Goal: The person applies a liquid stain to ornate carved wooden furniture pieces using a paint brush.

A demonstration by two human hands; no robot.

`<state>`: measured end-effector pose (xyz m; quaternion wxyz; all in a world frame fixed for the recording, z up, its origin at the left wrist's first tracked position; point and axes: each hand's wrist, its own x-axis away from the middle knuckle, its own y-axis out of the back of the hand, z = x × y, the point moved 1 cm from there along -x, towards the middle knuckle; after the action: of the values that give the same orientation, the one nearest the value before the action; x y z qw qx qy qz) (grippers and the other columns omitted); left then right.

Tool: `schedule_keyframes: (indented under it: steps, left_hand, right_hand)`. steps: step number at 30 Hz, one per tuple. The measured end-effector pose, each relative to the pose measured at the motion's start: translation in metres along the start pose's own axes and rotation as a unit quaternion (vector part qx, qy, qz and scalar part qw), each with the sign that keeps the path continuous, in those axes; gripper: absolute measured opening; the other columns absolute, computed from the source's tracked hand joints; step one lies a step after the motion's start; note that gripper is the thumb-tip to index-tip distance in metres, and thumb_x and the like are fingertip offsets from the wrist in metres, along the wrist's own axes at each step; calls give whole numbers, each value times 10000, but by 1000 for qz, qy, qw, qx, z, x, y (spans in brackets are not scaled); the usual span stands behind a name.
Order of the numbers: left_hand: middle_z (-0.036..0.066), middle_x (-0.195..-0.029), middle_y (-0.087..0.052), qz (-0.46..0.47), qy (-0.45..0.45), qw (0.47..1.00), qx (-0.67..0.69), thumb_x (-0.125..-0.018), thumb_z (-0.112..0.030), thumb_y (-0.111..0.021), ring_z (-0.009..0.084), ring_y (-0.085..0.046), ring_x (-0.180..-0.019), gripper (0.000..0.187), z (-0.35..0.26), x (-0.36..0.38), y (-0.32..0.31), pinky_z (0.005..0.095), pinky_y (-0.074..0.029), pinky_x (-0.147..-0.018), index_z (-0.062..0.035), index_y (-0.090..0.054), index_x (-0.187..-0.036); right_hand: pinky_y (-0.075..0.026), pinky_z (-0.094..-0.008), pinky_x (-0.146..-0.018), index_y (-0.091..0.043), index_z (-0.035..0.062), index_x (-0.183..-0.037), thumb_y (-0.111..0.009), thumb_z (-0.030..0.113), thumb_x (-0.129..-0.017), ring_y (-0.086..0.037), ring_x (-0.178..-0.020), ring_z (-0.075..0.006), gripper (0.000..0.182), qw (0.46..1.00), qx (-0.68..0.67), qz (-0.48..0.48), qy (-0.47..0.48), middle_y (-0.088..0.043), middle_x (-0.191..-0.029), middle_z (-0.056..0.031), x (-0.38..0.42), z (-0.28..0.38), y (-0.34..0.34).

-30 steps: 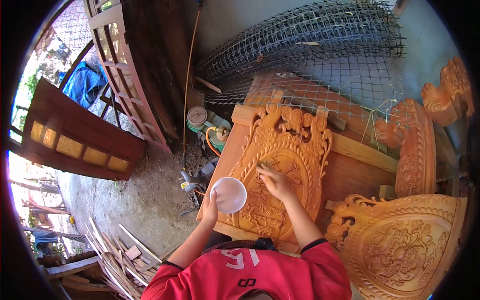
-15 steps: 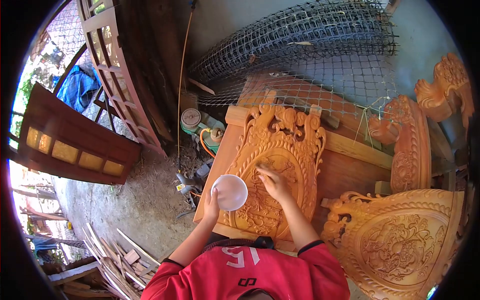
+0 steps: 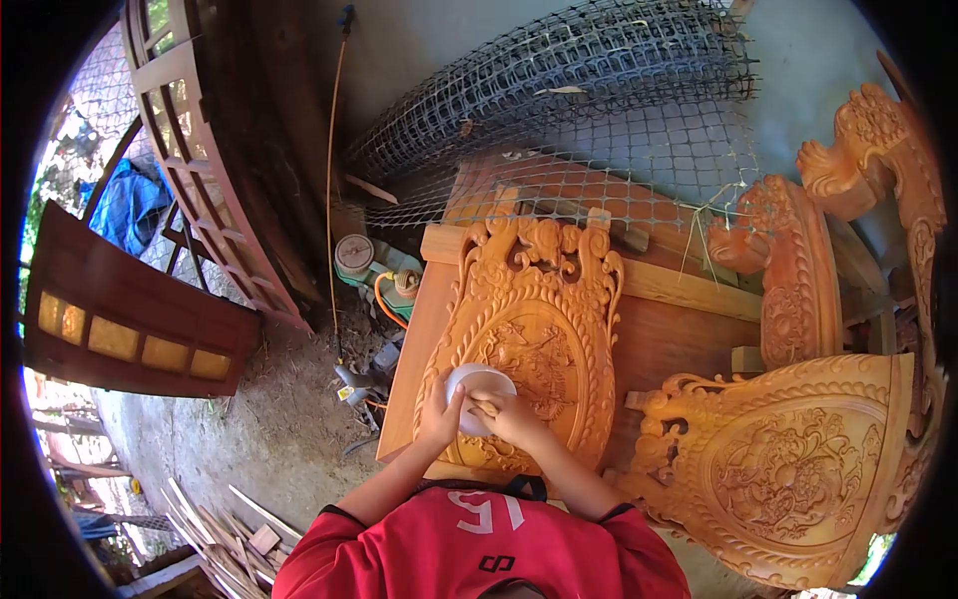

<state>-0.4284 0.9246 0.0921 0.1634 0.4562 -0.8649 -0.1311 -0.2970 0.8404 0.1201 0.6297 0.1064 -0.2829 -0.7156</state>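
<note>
A round white bowl is held at its left side by my left hand, over the lower left of a carved wooden panel. My right hand is at the bowl's right edge, its fingers closed round a small brownish thing at the bowl's opening; what it is I cannot make out. The panel, with an oval of raised carving, lies flat on a smooth wooden board. What the bowl contains is mostly hidden by my fingers.
A second carved panel and carved curved pieces are at the right. Rolled plastic mesh lies beyond the panel. A green sprayer tank, a brown door panel and wood strips are at the left.
My right hand has moved from above the panel's carving down and left to the bowl. The bowl is slightly more tilted. The whole view has shifted a little.
</note>
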Motion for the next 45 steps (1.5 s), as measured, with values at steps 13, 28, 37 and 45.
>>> schedule_keyframes:
  steps: [13,28,37,45]
  left_hand:
    - [162,-1146,-500,-14,80,971,225,-929,-338,-395,221,-460,-1083,466,25,-44,10,338,-344,-942,20,-403,-1226]
    - [176,-1166,-484,55,14,982,178,-898,-367,-412,246,-462,-1085,528,27,-44,24,350,-338,-942,41,-388,-1233]
    - [163,-1112,-512,20,-32,980,197,-891,-372,-413,243,-475,-1060,526,38,-32,15,345,-354,-921,43,-402,-1215]
    - [171,-1071,-541,22,-46,984,172,-887,-330,-423,244,-508,-1018,481,32,-35,22,347,-379,-891,42,-425,-1190]
  right_hand:
    - [-462,-317,-886,-562,38,-1141,-467,293,-905,-557,-1056,-227,360,887,58,-455,-55,-559,-1157,-146,-37,-89,128]
    - [-500,-266,-696,-608,43,-1067,-566,185,-852,-597,-845,-143,260,929,-160,-334,0,-640,-959,-77,-170,-102,67]
    - [-509,-375,-715,-553,189,-1152,-604,30,-703,-596,-909,-277,480,854,373,-358,-62,-522,-1204,-113,-120,-114,124]
    - [-520,-292,-614,-636,112,-1018,-562,226,-853,-629,-740,-168,214,968,-151,-197,-28,-660,-944,-46,-177,-29,52]
